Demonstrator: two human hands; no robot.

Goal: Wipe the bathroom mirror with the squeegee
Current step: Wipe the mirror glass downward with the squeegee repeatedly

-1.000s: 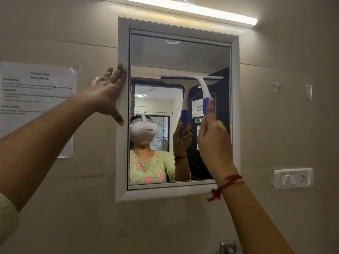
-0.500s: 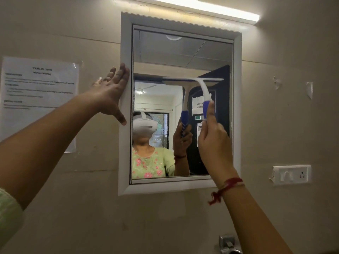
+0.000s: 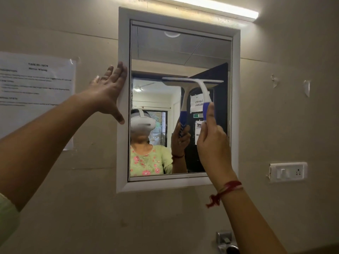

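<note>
A white-framed bathroom mirror (image 3: pixel 124 153) hangs on the beige wall. My right hand (image 3: pixel 213 142) grips the blue handle of a white squeegee (image 3: pixel 203 87). Its blade lies horizontal against the glass, across the right half at about mid height. My left hand (image 3: pixel 108 90) is flat and spread, pressed on the mirror's left frame edge. The mirror reflects a person in a white headset and green top, plus the squeegee's reflection.
A printed paper sheet (image 3: pixel 34 83) is taped to the wall left of the mirror. A tube light (image 3: pixel 216 6) runs above the mirror. A white switch plate (image 3: pixel 288 172) sits on the right wall. A metal tap fitting (image 3: pixel 224 241) shows at the bottom.
The squeegee blade has slid down the glass a little, from near the dark door's top to slightly lower. My left hand stays on the frame.
</note>
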